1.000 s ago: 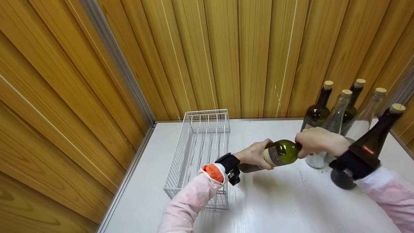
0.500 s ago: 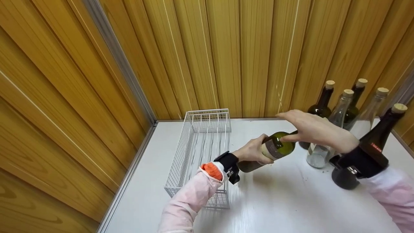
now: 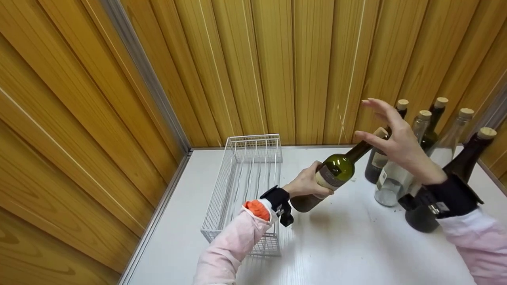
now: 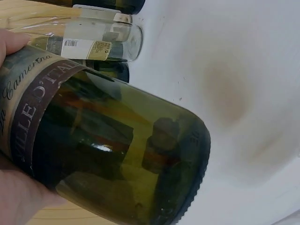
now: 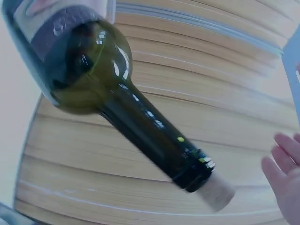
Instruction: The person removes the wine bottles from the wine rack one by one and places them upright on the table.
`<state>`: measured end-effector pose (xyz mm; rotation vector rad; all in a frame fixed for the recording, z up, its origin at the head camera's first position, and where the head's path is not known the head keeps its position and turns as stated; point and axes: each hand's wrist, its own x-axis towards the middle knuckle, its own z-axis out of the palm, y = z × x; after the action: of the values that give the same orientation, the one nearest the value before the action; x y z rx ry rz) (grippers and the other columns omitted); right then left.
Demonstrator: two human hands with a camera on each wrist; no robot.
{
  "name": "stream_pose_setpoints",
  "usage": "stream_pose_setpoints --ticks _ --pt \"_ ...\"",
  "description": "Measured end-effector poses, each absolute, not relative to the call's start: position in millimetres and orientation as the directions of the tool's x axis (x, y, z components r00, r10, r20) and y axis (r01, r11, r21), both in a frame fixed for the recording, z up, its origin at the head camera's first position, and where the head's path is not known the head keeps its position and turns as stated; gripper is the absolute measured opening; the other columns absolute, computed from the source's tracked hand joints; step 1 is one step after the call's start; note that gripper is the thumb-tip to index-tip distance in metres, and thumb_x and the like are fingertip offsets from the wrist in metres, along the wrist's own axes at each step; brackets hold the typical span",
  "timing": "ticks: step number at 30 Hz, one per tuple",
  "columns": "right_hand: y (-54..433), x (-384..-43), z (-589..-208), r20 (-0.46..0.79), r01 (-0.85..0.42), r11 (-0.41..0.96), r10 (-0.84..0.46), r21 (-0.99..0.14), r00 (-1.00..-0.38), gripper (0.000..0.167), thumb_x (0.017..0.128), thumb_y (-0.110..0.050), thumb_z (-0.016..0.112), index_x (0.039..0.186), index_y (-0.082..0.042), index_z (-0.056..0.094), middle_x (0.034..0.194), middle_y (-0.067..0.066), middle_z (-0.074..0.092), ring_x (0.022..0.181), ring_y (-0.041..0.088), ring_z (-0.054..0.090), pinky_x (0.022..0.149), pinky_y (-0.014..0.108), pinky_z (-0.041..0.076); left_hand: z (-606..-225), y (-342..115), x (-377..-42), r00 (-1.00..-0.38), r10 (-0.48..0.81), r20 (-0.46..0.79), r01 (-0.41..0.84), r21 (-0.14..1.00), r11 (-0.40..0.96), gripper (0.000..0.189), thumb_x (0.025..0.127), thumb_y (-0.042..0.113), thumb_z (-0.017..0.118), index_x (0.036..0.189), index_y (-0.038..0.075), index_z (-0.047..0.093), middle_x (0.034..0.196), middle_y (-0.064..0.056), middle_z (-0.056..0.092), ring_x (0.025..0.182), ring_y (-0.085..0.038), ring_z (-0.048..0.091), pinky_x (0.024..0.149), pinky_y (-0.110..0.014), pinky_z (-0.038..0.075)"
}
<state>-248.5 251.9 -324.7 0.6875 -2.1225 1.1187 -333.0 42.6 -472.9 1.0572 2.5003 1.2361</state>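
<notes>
My left hand (image 3: 307,184) grips a green wine bottle (image 3: 336,168) round its labelled body. The bottle is tilted above the white table, its neck pointing up and to the right. A cork (image 5: 216,192) sits in its mouth. Close by the corked end, my right hand (image 3: 406,148) holds nothing, with its fingers and thumb spread apart. In the right wrist view a gap shows between those fingers (image 5: 281,164) and the cork. The left wrist view shows the bottle's base end, with the left thumb and fingers partly cut off by the frame edge.
Several corked bottles stand upright at the right, among them a clear bottle (image 3: 386,194) and a dark bottle (image 3: 422,219) partly behind the right wrist. A white wire basket (image 3: 217,198) with wavy wires stands left of the left hand. Wood-panelled walls (image 3: 273,71) bound the table.
My right hand has let go of the bottle's neck and moved up and to the right, its fingers spreading. The bottle's neck end has tilted upward in my left hand.
</notes>
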Motion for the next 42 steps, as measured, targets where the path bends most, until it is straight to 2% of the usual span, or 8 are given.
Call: stream_pose_setpoints --ticks 3,7,11,16,24,27,33,42 --pt "255 -246 -330 0.694 -0.64 0.385 0.002 -0.665 -0.72 0.061 0.082 0.0 0.062 0.136 -0.001 0.031 0.134 0.013 0.036 0.123 0.022 0.031 0.099 0.026 0.023 -473 41 -334 -0.752 0.639 0.162 0.509 0.759 0.406 0.063 0.06 0.02 0.082 0.109 0.012 0.044 0.084 0.006 0.054 0.072 -0.008 0.054 0.062 -0.021 0.043" --pt "258 -250 -344 0.612 -0.598 0.132 0.148 -0.79 -0.777 0.059 0.087 -0.006 0.057 0.136 0.0 0.025 0.132 0.015 0.033 0.122 0.025 0.027 0.098 0.026 0.025 -473 40 -334 -0.775 0.614 0.15 0.462 0.798 0.388 0.061 0.06 0.022 0.083 0.106 0.014 0.044 0.083 0.006 0.055 0.072 -0.009 0.054 0.063 -0.024 0.043" --pt "261 -257 -362 0.503 -0.534 -0.127 0.215 -0.836 -0.837 0.06 0.09 -0.01 0.054 0.137 0.003 0.019 0.128 0.015 0.035 0.121 0.028 0.027 0.097 0.026 0.026 -471 40 -333 -0.801 0.586 0.12 0.399 0.838 0.373 0.06 0.062 0.023 0.082 0.107 0.016 0.044 0.084 0.005 0.056 0.074 -0.01 0.054 0.065 -0.026 0.043" --pt "257 -264 -379 0.4 -0.447 -0.295 0.207 -0.845 -0.893 0.06 0.094 -0.015 0.049 0.136 0.007 0.014 0.122 0.012 0.04 0.12 0.028 0.031 0.099 0.032 0.025 -469 41 -332 -0.814 0.569 0.118 0.369 0.861 0.35 0.061 0.063 0.024 0.082 0.109 0.016 0.043 0.087 0.006 0.055 0.078 -0.01 0.054 0.068 -0.028 0.042" --pt "238 -273 -390 0.316 -0.336 -0.407 0.118 -0.849 -0.941 0.035 0.093 -0.021 0.051 0.119 -0.003 0.036 0.109 0.009 0.05 0.103 0.018 0.046 0.098 0.033 0.027 -470 46 -330 -0.807 0.576 0.131 0.352 0.89 0.29 0.062 0.063 0.024 0.082 0.11 0.017 0.042 0.089 0.006 0.056 0.081 -0.01 0.054 0.071 -0.028 0.042" --pt "232 -276 -390 0.31 -0.328 -0.413 0.112 -0.85 -0.944 0.035 0.093 -0.023 0.052 0.117 -0.002 0.038 0.105 0.008 0.052 0.098 0.018 0.047 0.096 0.032 0.029 -470 47 -330 -0.805 0.578 0.138 0.36 0.887 0.289 0.062 0.062 0.024 0.082 0.109 0.017 0.042 0.089 0.006 0.056 0.081 -0.01 0.054 0.07 -0.028 0.042" --pt "226 -282 -390 0.307 -0.311 -0.405 0.078 -0.86 -0.949 0.034 0.093 -0.024 0.052 0.115 -0.001 0.041 0.106 0.009 0.052 0.103 0.018 0.048 0.095 0.031 0.03 -470 48 -328 -0.796 0.591 0.132 0.357 0.891 0.281 0.061 0.063 0.023 0.082 0.109 0.016 0.042 0.09 0.006 0.056 0.081 -0.01 0.054 0.071 -0.027 0.042" --pt "225 -288 -394 0.342 -0.342 -0.446 0.084 -0.827 -0.936 0.026 0.091 -0.016 0.055 0.1 0.008 0.054 0.09 0.014 0.061 0.089 0.025 0.057 0.088 0.034 0.038 -472 51 -324 -0.782 0.607 0.144 0.403 0.859 0.316 0.061 0.062 0.023 0.083 0.109 0.016 0.043 0.089 0.008 0.055 0.08 -0.009 0.054 0.071 -0.026 0.042"
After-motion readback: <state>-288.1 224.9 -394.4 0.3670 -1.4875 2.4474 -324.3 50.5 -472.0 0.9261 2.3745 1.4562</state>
